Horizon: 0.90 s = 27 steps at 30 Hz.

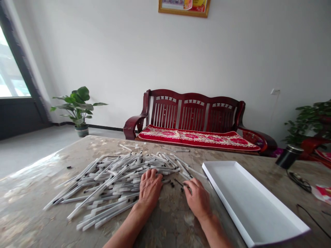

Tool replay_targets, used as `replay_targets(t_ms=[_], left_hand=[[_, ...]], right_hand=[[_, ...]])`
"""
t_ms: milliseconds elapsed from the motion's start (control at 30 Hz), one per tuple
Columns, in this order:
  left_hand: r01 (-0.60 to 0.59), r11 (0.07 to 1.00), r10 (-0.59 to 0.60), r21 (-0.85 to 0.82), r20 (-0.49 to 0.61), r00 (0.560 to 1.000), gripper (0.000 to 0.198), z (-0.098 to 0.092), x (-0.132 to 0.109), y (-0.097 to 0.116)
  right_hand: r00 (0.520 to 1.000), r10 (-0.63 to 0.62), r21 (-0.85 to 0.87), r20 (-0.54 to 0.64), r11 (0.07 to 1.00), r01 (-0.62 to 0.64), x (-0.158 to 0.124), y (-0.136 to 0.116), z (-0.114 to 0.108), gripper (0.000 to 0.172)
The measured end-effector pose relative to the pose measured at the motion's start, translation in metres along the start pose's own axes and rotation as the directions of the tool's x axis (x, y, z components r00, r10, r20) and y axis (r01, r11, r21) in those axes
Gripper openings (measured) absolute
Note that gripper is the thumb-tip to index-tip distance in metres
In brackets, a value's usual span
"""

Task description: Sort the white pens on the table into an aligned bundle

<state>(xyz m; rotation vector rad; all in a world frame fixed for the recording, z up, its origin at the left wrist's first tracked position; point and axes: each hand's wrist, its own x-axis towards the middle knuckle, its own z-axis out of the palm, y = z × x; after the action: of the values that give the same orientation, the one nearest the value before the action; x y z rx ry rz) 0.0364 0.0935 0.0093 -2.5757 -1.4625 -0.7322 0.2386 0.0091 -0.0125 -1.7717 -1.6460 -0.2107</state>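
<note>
A big heap of white pens (113,179) with small black tips lies spread over the marbled table (38,206). My left hand (150,187) rests palm down on the heap's right edge, fingers stretched over the pens. My right hand (198,198) lies just right of it, fingers curled at a few small black parts (172,185) and a loose pen; what it pinches is hidden. A long white tray (274,213) with nothing in it sits to the right of my right hand.
A black cylinder (288,156) and a black cord (300,181) lie at the table's right. Behind the table stands a red wooden bench (193,117) with a patterned cushion. Potted plants (77,106) flank it.
</note>
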Motion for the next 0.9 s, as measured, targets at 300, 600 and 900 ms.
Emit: replay_targets(t_ms=[300,600,900], left_hand=[[-0.094,0.996,0.094,-0.004,-0.065,0.993,0.015,0.006,0.002,-0.004],[-0.314,0.946,0.299,-0.082,-0.153,0.942,0.013,0.001,-0.007,0.01],[-0.368,0.923,0.352,-0.112,-0.141,0.925,0.01,0.008,-0.009,0.014]], right_hand=[[0.999,0.029,0.119,0.025,0.992,-0.032,0.002,-0.014,0.01,0.023],[0.96,0.264,0.425,0.091,0.862,-0.277,0.003,-0.018,0.016,0.036],[0.945,0.3,0.645,0.134,0.697,-0.313,0.01,-0.023,0.005,0.04]])
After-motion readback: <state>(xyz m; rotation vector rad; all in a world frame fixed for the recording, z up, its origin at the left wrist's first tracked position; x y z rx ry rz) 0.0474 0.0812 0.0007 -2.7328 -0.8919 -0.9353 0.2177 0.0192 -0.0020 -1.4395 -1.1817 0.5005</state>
